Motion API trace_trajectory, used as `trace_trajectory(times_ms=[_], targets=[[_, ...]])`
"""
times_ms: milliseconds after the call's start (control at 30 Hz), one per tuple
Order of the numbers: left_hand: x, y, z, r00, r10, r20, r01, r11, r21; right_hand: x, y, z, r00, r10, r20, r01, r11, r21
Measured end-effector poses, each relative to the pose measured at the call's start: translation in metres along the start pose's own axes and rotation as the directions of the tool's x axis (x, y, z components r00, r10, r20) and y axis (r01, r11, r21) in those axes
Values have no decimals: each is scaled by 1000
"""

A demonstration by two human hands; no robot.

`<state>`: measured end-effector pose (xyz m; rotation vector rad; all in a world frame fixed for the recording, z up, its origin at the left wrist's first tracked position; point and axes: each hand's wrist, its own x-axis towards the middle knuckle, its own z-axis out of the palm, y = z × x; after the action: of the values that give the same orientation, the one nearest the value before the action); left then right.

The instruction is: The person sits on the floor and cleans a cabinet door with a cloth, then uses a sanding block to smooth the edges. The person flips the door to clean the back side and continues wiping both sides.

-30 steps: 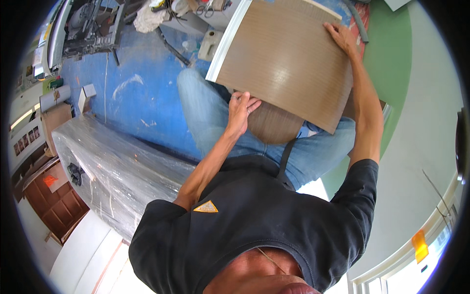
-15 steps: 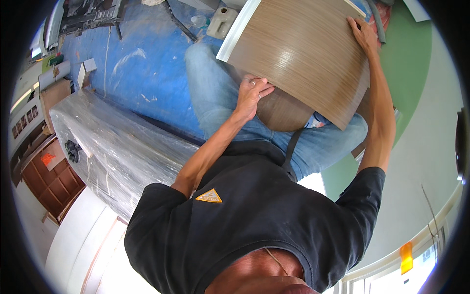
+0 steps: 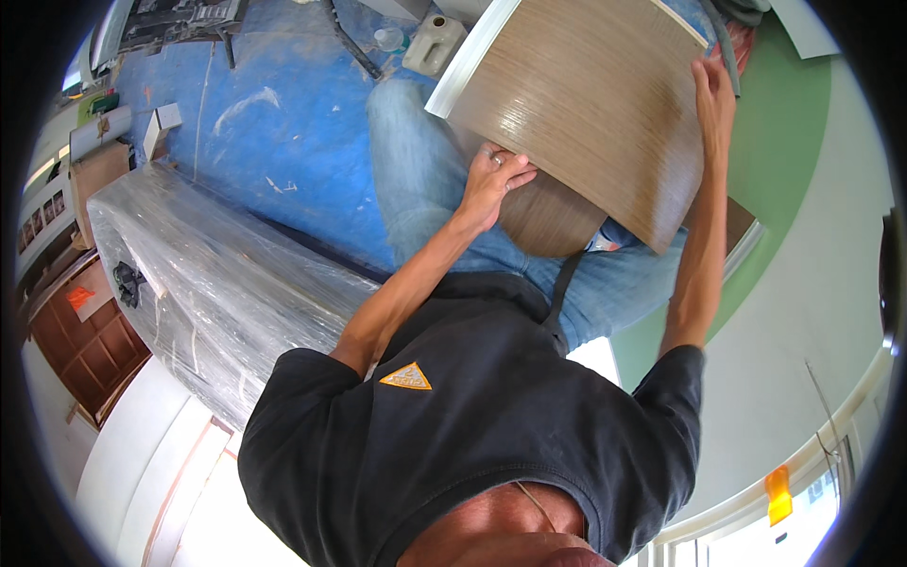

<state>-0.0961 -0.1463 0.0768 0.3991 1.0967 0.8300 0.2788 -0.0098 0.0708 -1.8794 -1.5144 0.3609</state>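
A wood-grain brown panel with a white strip along its left edge is held over my bent jeans-clad legs. My left hand grips the panel's lower edge, thumb on top, fingers curled at the rim. My right hand is at the upper right edge, fingers bent against it and partly hidden. A second, darker brown piece lies in my lap beneath the panel, partly covered by it.
Around me are a blue floor, a plastic-wrapped long object, a beige jerrycan, a hose, a small white board, a green surface at right and tools at the upper left.
The panel and both hands have shifted right in the view. My right hand has since moved slightly down along the panel's right edge, its forearm drawing inward.
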Motion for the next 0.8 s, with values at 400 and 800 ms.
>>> trace_trajectory(times_ms=[400,800], targets=[[-1,5,-13,992,-36,123,29,998,58,-286,-141,63,604,440,665,-555,-367,747],[158,138,-34,750,606,264,-478,222,850,-264,-119,85,672,599,434,-255,-363,896]])
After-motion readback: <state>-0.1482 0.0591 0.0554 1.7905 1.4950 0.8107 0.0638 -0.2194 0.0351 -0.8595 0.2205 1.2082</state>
